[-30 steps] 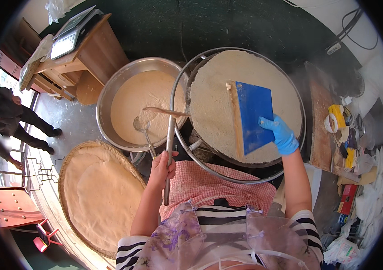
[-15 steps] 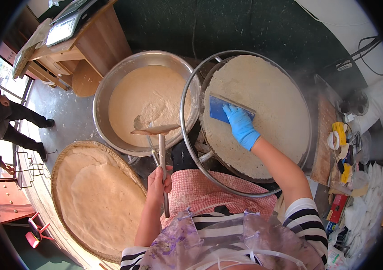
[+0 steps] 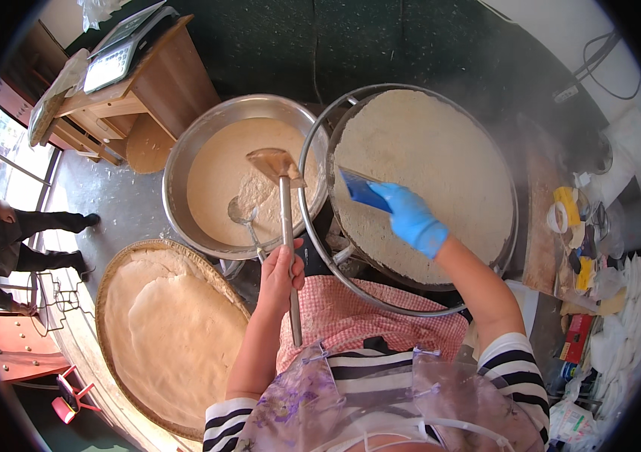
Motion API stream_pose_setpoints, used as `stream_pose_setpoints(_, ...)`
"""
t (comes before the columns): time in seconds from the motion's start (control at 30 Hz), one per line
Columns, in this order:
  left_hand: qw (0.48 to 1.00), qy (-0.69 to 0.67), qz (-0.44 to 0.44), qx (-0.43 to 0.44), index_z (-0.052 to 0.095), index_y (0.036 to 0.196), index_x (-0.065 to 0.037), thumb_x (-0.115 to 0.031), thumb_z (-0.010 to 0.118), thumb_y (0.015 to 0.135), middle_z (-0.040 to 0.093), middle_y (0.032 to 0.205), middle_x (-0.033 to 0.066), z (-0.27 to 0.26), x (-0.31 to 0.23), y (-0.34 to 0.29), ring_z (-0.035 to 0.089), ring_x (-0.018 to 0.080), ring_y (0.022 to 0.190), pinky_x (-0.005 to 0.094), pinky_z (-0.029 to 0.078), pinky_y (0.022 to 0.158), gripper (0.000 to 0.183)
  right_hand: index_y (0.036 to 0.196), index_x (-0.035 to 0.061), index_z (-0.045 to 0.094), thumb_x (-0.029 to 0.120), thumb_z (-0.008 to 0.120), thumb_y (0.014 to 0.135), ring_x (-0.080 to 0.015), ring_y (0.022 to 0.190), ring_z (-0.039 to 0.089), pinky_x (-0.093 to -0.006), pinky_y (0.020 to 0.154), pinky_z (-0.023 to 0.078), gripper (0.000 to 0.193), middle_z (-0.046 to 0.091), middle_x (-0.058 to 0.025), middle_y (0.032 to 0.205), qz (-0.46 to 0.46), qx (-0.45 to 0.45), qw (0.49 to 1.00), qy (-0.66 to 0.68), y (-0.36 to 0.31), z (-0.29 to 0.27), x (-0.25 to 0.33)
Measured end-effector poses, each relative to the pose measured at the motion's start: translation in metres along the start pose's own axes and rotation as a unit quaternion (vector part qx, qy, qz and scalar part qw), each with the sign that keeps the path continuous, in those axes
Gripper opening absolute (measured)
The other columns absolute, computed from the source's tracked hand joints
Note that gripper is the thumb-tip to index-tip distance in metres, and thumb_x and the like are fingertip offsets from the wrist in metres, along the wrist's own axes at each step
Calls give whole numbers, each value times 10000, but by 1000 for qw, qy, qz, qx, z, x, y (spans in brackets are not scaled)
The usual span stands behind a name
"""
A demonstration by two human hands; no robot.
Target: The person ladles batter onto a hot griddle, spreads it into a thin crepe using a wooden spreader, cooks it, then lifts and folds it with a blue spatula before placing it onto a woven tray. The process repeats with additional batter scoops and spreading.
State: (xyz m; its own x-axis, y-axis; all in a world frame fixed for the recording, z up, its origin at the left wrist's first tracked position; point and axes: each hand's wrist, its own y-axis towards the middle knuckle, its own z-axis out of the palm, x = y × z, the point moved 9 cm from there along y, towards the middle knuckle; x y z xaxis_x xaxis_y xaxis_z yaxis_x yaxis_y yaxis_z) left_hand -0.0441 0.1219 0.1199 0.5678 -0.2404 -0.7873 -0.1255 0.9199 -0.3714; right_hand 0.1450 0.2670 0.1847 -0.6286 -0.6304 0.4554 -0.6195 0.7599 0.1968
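My right hand (image 3: pixel 415 220), in a blue glove, is closed on a blue flat scraper (image 3: pixel 366 189). The scraper is tilted at the left part of a large round griddle, over a thin pale pancake (image 3: pixel 433 166) that spreads across nearly all of it. My bare left hand (image 3: pixel 281 270) grips the metal handle of a spreader with a brown, batter-smeared head (image 3: pixel 274 161). That head hangs over a wide metal basin (image 3: pixel 177 188) of beige batter (image 3: pixel 219 166). A ladle (image 3: pixel 241 212) lies in the batter, its handle reaching my left fingers; whether they hold it too, I cannot tell.
A metal ring (image 3: pixel 309 218) surrounds the griddle. At lower left stands a round tray (image 3: pixel 106 331) of pale, dough-like sheets. A wooden desk (image 3: pixel 173 75) is upper left, and a person (image 3: pixel 4 248) in dark clothes stands far left. Plastic bags (image 3: pixel 622 324) crowd the right.
My right hand has brought the scraper slightly left and tipped it up more on edge. My left hand has raised the spreader, its head now farther over the basin.
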Motion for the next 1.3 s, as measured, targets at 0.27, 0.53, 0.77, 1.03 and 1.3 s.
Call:
stream_pose_setpoints(0.27,979,129,-85,134,475,1102,8,-247,400,943,411,629,-14,98,37,-9,371,67,465,203,300,415,310,1216,16,488,-161,414,644,-248,1096,529,-317,966,373,603,550,-167,1166,116,-31,968,220,-132,-149,36)
stream_pose_setpoints(0.53,933,176,-152,274,463,1108,24,-257,391,949,400,617,-13,192,99,-44,367,72,451,213,312,408,330,1150,56,543,-97,442,731,-328,962,584,-344,846,453,457,596,-179,1054,230,-134,959,95,-237,-162,-14)
stream_pose_setpoints(0.77,902,188,-190,339,473,1105,26,-253,391,950,392,607,-15,224,124,-75,348,64,442,203,299,401,330,1146,51,542,-98,418,735,-328,993,571,-354,862,448,455,586,-193,1064,258,-109,959,39,-304,-109,-58)
stream_pose_setpoints(1.03,944,152,-112,269,468,1126,17,-254,393,948,377,610,-16,201,86,-59,337,62,438,200,289,404,333,1114,101,574,-35,420,765,-351,960,565,-376,819,452,404,587,-199,1034,357,-110,927,-31,-324,-151,-186)
stream_pose_setpoints(1.3,966,167,-88,175,507,1092,-12,-263,405,944,354,569,-27,136,85,-54,306,60,404,199,250,382,309,1087,107,591,29,437,802,-327,909,586,-381,808,461,334,603,-159,1006,266,-75,951,-140,-325,-109,-169)
